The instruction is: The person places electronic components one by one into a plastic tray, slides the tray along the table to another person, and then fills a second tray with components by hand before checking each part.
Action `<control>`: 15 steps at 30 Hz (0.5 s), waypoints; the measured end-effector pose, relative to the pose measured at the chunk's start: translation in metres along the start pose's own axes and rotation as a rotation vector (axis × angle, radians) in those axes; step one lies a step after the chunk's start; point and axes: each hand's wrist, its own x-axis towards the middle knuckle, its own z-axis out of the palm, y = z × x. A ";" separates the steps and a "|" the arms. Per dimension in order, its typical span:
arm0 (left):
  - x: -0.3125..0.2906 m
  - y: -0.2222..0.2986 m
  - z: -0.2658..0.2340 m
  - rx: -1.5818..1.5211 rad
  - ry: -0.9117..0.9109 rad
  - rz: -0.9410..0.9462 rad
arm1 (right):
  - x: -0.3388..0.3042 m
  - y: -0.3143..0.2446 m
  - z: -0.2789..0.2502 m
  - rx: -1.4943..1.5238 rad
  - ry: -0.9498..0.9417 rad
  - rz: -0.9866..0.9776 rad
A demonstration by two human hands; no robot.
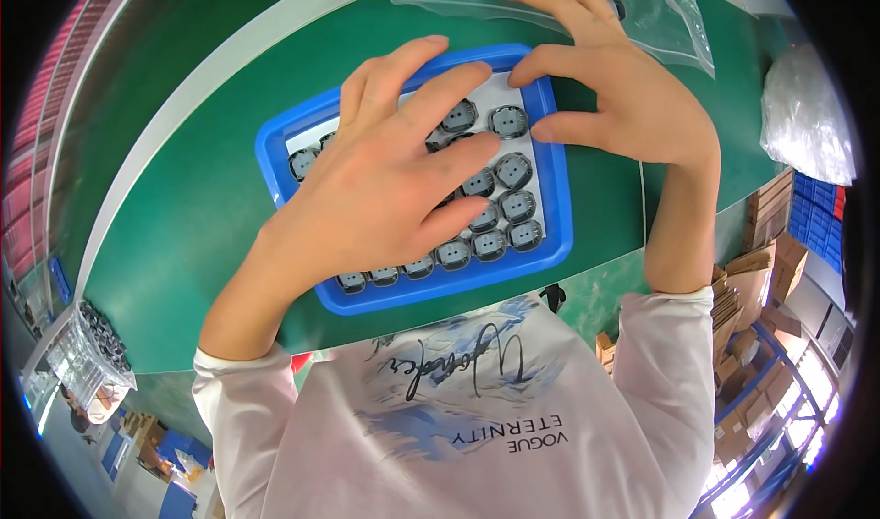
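Observation:
A blue rectangular tray (563, 207), lined with white, holds rows of small dark rounded parts (514, 171) with grey faces and tiny holes. My left hand (367, 185) is spread over the middle of the tray, palm down, and hides many of the parts. Its fingertips are on or just above them; contact is hard to judge. At the tray's upper right corner is my right hand (637, 88), fingers apart, thumb and index finger by the rim. Its other fingers reach over a clear plastic bag (674, 29) with similar dark parts inside.
The tray rests on a green tabletop (197, 189) with a pale curved edge. A clear bag of dark parts (96, 345) is at the left edge, and a bundle of clear plastic (807, 116) at the right. Cardboard boxes (747, 290) and blue crates (814, 217) stand beyond the table.

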 end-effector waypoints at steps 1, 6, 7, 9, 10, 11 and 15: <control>0.001 0.000 0.002 -0.002 0.009 0.004 | 0.001 0.001 0.001 0.000 0.000 0.000; 0.001 0.000 0.005 0.010 0.024 -0.004 | 0.006 -0.001 0.011 0.033 -0.047 -0.068; 0.001 0.001 0.005 0.019 0.025 -0.011 | 0.006 -0.001 0.012 0.033 -0.046 -0.068; 0.001 0.003 0.008 0.009 0.023 -0.006 | 0.004 -0.002 0.012 0.017 -0.041 -0.091; 0.001 0.005 0.010 0.000 0.021 0.000 | 0.003 -0.002 0.012 0.018 -0.040 -0.090; 0.002 0.007 0.011 0.000 0.020 0.000 | 0.002 -0.002 0.011 0.022 -0.046 -0.091; 0.006 0.015 0.017 -0.007 -0.021 0.018 | -0.001 0.000 0.010 0.042 -0.059 -0.092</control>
